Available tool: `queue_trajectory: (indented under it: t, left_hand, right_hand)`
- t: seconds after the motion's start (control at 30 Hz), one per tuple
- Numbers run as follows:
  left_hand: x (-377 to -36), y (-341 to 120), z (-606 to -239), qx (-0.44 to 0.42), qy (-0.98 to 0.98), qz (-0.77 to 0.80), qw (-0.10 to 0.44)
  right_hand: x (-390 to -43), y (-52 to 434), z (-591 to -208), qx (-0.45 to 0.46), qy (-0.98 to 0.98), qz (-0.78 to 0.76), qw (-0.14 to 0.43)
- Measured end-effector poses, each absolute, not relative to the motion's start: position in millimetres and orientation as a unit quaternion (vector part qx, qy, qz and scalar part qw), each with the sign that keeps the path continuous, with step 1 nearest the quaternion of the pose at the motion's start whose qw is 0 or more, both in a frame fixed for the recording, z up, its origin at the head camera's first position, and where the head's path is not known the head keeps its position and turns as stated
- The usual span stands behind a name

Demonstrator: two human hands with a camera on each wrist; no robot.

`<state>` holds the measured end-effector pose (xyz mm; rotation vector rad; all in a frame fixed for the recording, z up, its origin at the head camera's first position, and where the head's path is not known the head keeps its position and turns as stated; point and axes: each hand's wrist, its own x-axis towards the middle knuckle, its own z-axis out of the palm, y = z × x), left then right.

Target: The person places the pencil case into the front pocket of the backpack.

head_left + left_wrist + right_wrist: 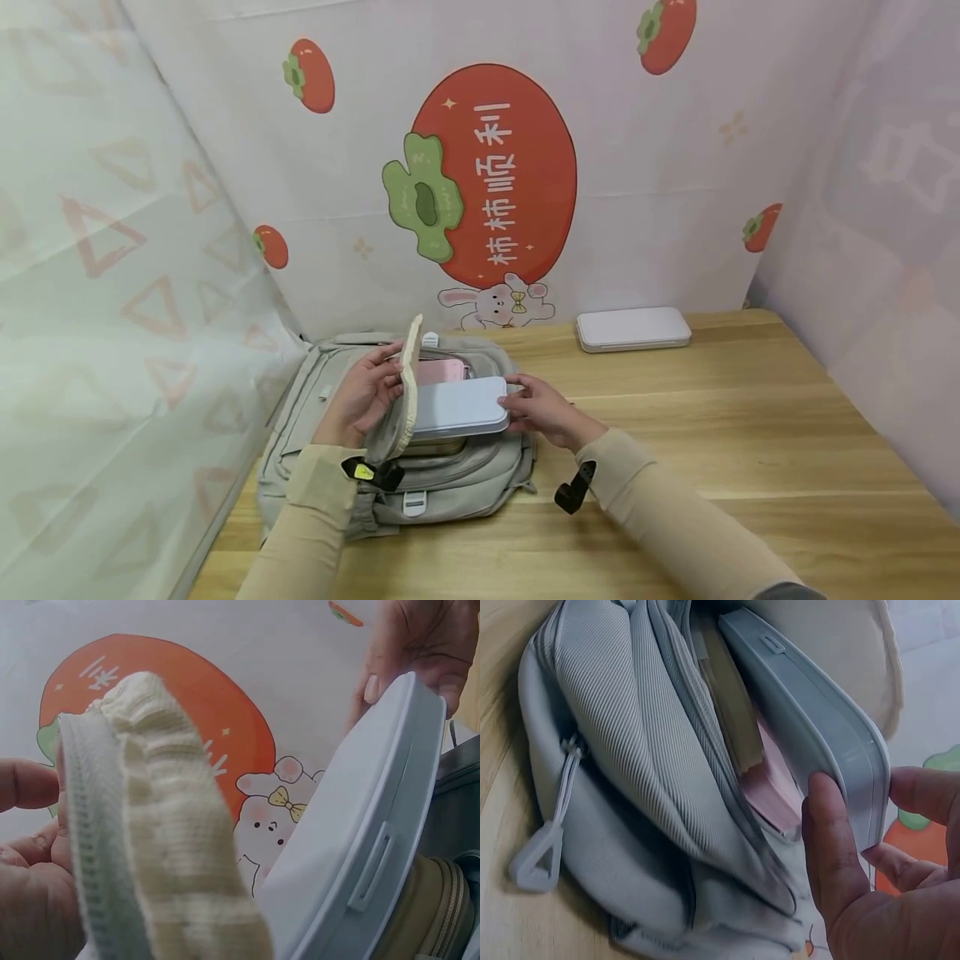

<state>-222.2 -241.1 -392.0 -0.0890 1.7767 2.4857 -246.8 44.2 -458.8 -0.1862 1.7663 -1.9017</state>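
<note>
A grey backpack (480, 487) lies on the table with one compartment unzipped. My left hand (366, 392) grips its flap (410, 379), holding it raised; in the left wrist view the flap's cream frilled edge (180, 817) is close up. My right hand (551, 414) pinches the end of a pale blue-white hard case (461, 404), thumb and fingers on opposite faces in the right wrist view. The case's far end is at the opening, partly hidden by the flap. Inside the compartment are a pink case (776, 791) and a tan zipped pouch (427, 907).
Another white case (633, 329) lies at the back of the wooden table (720, 417), near the printed backdrop (637, 192). A zip pull (540, 855) hangs from the backpack's side. White cloth (97, 333) closes off the left side.
</note>
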Motion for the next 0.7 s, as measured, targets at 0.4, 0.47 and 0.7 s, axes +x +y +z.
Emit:
queue_trajectory:
  t: [0.4, 0.47, 0.7]
  left_hand:
    - [-217.9, -242.5, -395.9, -0.017, 0.574, 0.818, 0.038]
    - [-217.6, -243.6, -397.0, -0.014, 0.575, 0.817, 0.039]
    - [-216.8, -245.0, -396.0, -0.011, 0.571, 0.82, 0.043]
  right_hand:
    - [-242.4, 17.1, -461.0, -0.057, 0.656, -0.706, 0.259]
    - [-242.4, 15.4, -462.0, -0.055, 0.662, -0.702, 0.256]
    - [-245.5, 11.2, -460.6, -0.046, 0.672, -0.693, 0.258]
